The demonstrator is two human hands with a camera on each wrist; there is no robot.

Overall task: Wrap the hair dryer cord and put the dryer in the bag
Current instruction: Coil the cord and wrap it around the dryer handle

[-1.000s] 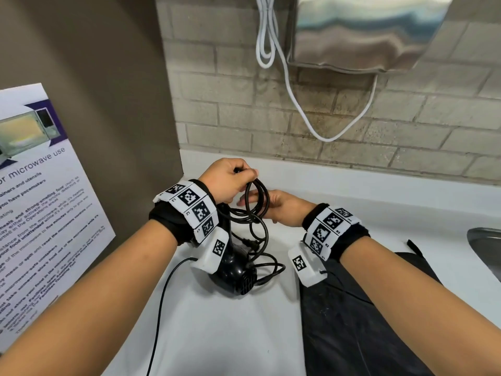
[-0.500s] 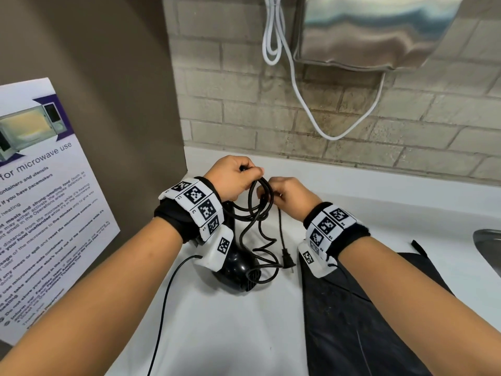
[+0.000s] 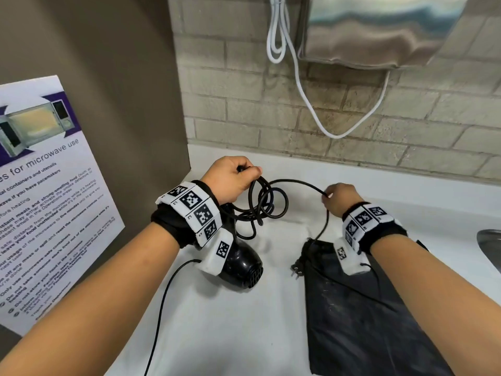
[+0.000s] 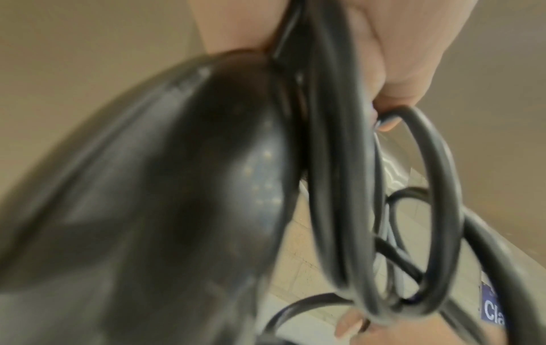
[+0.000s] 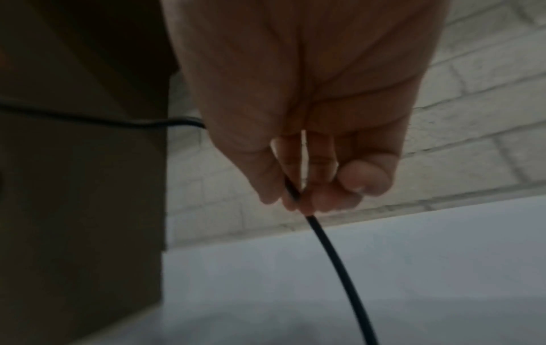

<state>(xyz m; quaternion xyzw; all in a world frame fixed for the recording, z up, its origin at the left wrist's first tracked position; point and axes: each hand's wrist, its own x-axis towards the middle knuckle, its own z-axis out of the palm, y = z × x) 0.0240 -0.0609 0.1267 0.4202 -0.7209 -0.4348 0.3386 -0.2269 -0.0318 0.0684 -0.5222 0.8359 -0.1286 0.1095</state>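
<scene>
Gripping a bundle of black cord (image 3: 267, 202) loops in a closed fist, the left hand (image 3: 230, 177) is holding them up over the white counter (image 3: 244, 321), with the black hair dryer (image 3: 241, 267) hanging just below its wrist. The right hand (image 3: 340, 198) is standing well apart to the right, pinching a single strand of the cord between thumb and fingertips; from there the strand is dropping to the plug (image 3: 298, 267), which is lying at the top left corner of the black bag (image 3: 366, 321). The bag is lying flat on the counter near the right forearm, beside the edge of a steel sink (image 3: 490, 248).

The left wrist view is showing what the head view hides: the dryer's glossy body (image 4: 177, 186) pressed close against the loops (image 4: 339, 163), and the fingers (image 4: 393, 70) curling around several strands at once. The right wrist view is showing the pinch from below, with the cord (image 5: 334, 256) running between the thumb and the fingertips (image 5: 363, 177) and curving down toward the counter. Only the head view is taking in the microwave poster (image 3: 40, 199) on the left wall and the white cable (image 3: 311, 104) drooping over the brick wall.
</scene>
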